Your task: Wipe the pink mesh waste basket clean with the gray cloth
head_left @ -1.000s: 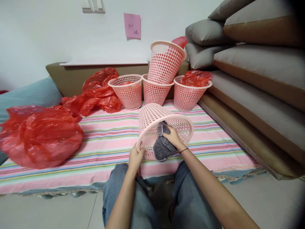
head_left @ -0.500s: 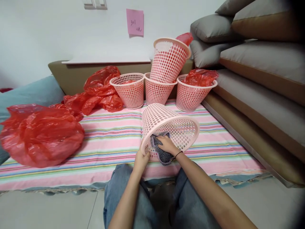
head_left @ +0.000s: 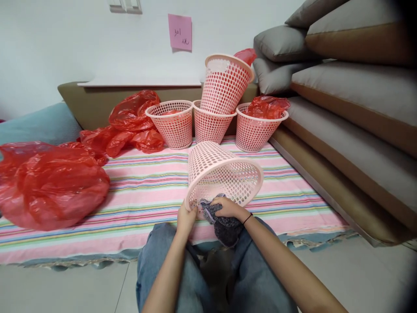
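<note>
A pink perforated plastic basket (head_left: 208,163) lies tipped on its side on the striped cloth, its mouth facing me. My left hand (head_left: 186,219) grips the lower left of its rim, thumb on the inside. Bunched in my right hand (head_left: 228,208) is a dark grey cloth (head_left: 224,228) with a pale edge. That hand is at the mouth of the basket, near the lower rim, and part of the cloth hangs down in front of the rim toward my knees.
Behind stand pink baskets (head_left: 176,126), one tilted basket (head_left: 224,84) set inside another, and a basket with a red bag (head_left: 260,130). Red plastic bags (head_left: 54,187) lie left on the striped cloth (head_left: 140,187). Grey-brown cushions (head_left: 355,87) are stacked at right.
My right hand has drawn the grey cloth back toward me, from inside the basket to its mouth. My left hand keeps its hold on the rim. The view has shifted slightly right.
</note>
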Demonstrator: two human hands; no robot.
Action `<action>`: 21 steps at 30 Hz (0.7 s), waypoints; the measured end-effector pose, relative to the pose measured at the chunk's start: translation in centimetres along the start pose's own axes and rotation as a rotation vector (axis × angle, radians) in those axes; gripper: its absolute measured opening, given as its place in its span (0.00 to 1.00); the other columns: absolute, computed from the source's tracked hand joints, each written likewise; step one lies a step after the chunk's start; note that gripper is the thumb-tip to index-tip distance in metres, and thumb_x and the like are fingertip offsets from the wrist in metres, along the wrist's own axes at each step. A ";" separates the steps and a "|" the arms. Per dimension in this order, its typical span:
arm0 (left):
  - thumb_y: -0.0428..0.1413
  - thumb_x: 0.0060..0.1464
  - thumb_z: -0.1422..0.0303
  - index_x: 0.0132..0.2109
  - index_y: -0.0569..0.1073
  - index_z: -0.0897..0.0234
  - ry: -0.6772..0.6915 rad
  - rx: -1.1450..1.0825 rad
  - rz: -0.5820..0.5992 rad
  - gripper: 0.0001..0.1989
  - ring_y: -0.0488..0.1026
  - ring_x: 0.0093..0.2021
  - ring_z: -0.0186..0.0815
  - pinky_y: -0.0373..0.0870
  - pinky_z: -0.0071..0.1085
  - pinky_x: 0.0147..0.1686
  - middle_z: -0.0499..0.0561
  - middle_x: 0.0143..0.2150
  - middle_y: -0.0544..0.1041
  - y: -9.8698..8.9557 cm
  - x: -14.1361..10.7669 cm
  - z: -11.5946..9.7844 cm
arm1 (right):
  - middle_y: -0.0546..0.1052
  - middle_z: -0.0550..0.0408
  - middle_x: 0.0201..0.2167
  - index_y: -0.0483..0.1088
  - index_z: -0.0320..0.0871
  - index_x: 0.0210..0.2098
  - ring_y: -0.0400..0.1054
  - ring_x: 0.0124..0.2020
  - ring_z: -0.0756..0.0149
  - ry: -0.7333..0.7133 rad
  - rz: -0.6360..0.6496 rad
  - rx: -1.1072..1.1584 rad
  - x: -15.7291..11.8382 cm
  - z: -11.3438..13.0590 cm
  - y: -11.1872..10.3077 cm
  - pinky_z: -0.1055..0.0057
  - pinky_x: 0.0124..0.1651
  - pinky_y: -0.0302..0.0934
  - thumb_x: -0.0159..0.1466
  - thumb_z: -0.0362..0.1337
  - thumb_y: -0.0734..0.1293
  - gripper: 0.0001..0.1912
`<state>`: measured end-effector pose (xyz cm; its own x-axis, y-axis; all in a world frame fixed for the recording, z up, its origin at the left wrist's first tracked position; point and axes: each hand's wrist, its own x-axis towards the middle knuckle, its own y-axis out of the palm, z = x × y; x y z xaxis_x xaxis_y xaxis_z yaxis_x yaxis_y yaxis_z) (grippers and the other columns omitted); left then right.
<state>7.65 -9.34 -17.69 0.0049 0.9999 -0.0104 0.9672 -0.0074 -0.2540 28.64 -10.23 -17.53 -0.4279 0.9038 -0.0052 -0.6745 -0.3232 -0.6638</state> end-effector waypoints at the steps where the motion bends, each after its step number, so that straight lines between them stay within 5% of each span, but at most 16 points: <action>1: 0.57 0.45 0.76 0.45 0.78 0.65 0.000 0.011 0.000 0.17 0.78 0.50 0.46 0.70 0.42 0.53 0.56 0.44 0.83 -0.2 0.0 -0.2 | 0.81 0.55 0.41 0.79 0.42 0.39 0.73 0.43 0.60 -0.012 0.009 0.032 -0.2 -0.2 -0.1 0.68 0.51 0.63 0.50 0.30 0.67 0.17; 4: 0.58 0.45 0.75 0.47 0.77 0.64 0.007 0.044 0.002 0.19 0.77 0.52 0.46 0.69 0.41 0.55 0.55 0.45 0.83 -0.6 -0.1 -0.6 | 0.82 0.56 0.39 0.80 0.42 0.39 0.74 0.41 0.59 -0.034 -0.016 0.121 -0.4 -0.7 -0.5 0.67 0.50 0.65 0.49 0.31 0.68 0.17; 12: 0.58 0.47 0.75 0.49 0.77 0.64 0.030 0.058 0.033 0.20 0.75 0.56 0.46 0.67 0.42 0.58 0.55 0.50 0.82 -0.8 -0.1 -0.7 | 0.70 0.47 0.60 0.64 0.43 0.63 0.65 0.60 0.57 0.065 -0.429 0.158 0.7 -1.9 -1.6 0.58 0.63 0.57 0.62 0.37 0.62 0.30; 21: 0.56 0.49 0.74 0.55 0.74 0.66 0.054 0.017 0.074 0.23 0.75 0.55 0.45 0.68 0.41 0.57 0.57 0.53 0.80 -0.8 -0.1 -0.4 | 0.62 0.39 0.64 0.64 0.45 0.64 0.57 0.62 0.42 0.126 -0.330 -0.126 0.9 -0.5 0.5 0.49 0.63 0.52 0.50 0.37 0.76 0.43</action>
<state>6.99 -9.41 -17.16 0.0905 0.9956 0.0226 0.9592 -0.0810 -0.2710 28.23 -9.40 -18.26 -0.1169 0.9835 0.1379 -0.6814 0.0216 -0.7316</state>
